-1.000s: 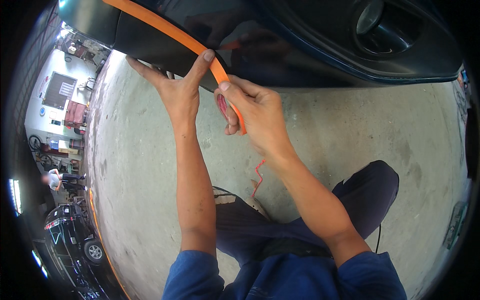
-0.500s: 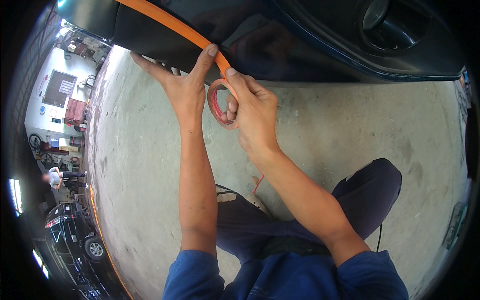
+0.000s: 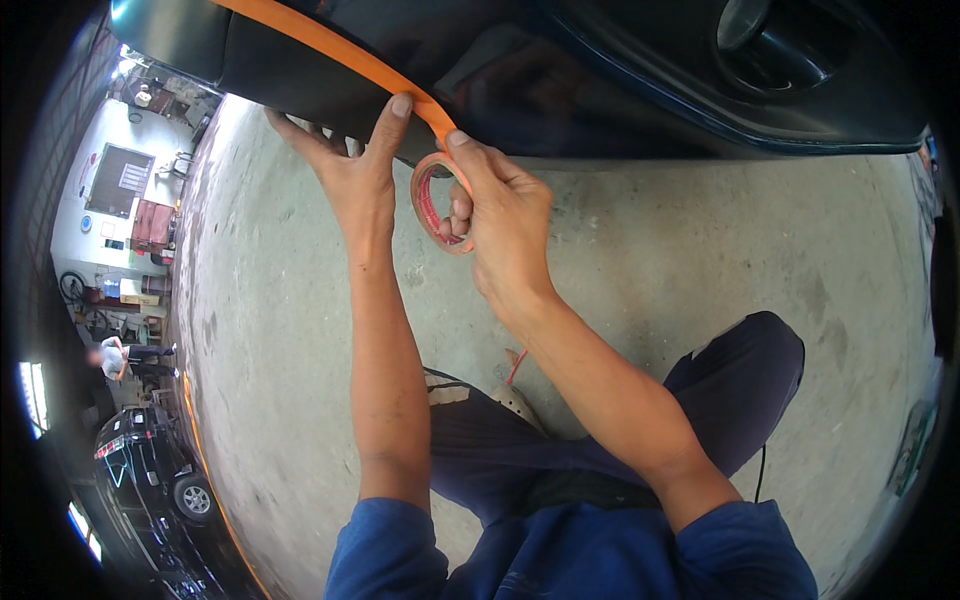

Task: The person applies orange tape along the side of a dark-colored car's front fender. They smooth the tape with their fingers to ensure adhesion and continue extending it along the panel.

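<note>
Since the earlier frame the right hand (image 3: 500, 215) has turned the roll of orange masking tape (image 3: 437, 200) so its ring now faces the camera more openly, red inner core showing, and it sits a little lower under the car panel. That hand is clamped on the roll, thumb over the outer edge and fingers curled through and behind the ring. From the roll a strip of orange tape (image 3: 330, 45) runs up and left along the edge of the dark car body (image 3: 620, 70). Beside it the left hand (image 3: 345, 165) is spread, fingers apart; its index fingertip presses the tape down just next to the roll, while the other fingers rest against the panel's lower edge. Below lies a bare concrete floor (image 3: 700, 250).
</note>
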Demonstrator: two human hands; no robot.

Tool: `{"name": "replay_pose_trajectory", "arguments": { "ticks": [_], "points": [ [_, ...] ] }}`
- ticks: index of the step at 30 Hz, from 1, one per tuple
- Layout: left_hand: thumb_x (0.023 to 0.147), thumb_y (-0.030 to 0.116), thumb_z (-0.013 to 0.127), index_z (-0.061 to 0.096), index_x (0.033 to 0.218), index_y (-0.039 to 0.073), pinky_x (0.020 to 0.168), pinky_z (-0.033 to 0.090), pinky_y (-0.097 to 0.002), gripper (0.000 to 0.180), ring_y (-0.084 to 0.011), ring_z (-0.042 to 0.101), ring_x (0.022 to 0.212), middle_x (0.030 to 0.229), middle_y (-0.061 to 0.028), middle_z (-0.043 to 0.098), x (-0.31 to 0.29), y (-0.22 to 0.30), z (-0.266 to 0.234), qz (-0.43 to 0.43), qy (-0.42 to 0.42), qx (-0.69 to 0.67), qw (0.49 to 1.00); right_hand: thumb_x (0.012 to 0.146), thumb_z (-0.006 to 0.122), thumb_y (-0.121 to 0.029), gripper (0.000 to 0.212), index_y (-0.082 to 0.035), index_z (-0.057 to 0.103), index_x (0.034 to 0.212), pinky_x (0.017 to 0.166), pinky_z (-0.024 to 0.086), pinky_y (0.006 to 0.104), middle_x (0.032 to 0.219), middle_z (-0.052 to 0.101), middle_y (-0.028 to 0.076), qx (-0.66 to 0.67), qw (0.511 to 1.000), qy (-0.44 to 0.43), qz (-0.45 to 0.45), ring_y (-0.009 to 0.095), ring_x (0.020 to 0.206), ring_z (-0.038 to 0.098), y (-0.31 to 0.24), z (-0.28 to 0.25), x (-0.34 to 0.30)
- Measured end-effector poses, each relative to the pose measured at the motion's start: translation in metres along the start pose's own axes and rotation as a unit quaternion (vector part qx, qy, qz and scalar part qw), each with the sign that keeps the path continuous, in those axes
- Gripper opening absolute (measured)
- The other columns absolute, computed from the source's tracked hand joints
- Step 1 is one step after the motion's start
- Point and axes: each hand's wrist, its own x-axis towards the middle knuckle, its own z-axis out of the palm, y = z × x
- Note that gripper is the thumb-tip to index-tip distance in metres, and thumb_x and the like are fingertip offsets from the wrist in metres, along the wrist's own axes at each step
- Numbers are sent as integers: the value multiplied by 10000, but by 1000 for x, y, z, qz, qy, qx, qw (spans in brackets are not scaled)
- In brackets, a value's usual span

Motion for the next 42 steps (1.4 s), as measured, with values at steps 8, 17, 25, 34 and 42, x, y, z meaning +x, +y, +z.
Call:
{"name": "replay_pose_trajectory", "arguments": {
  "ticks": [8, 17, 25, 34, 42],
  "points": [
    [741, 334, 1011, -107, 1691, -7, 1290, 287, -534, 1505, -460, 274, 1580, 1691, -324, 188, 0, 2, 2, 24, -4, 46, 999, 1051, 739, -312, 281, -33, 772, 1037, 495, 420, 251, 632, 507, -43, -15, 1000, -19, 3, 52, 515, 465, 4, -3, 1],
    [697, 350, 1034, -121, 1682, -28, 1279, 301, -512, 1564, -471, 297, 1564, 1679, -350, 204, -2, 6, 3, 36, -2, 81, 996, 1052, 737, -317, 263, -57, 753, 1015, 505, 421, 255, 618, 490, -49, 16, 1000, -6, -4, 52, 512, 451, 8, 2, 3],
    [709, 320, 1020, -143, 1683, -19, 1284, 294, -520, 1555, -461, 301, 1565, 1692, -359, 170, -5, 10, 6, 75, 24, 132, 988, 1046, 742, -331, 272, -60, 755, 1061, 540, 454, 269, 628, 496, -46, 25, 999, -12, 25, 60, 511, 437, 7, 1, 4],
    [713, 340, 1024, -172, 1684, 11, 1264, 312, -601, 1575, -486, 223, 1597, 1695, -377, 140, -3, 10, -4, 18, -7, 72, 997, 1041, 750, -323, 282, -45, 757, 1090, 517, 464, 265, 622, 496, -47, 28, 999, -3, 26, 54, 493, 447, 8, 2, 6],
    [716, 365, 1019, -136, 1675, -57, 1301, 205, -524, 1559, -476, 216, 1604, 1701, -375, 162, -3, 8, 2, 49, 7, 107, 993, 1032, 762, -356, 313, -46, 759, 1075, 520, 427, 255, 630, 492, -54, 12, 999, -28, 35, 54, 528, 456, 5, -2, 0]
  ]
}}
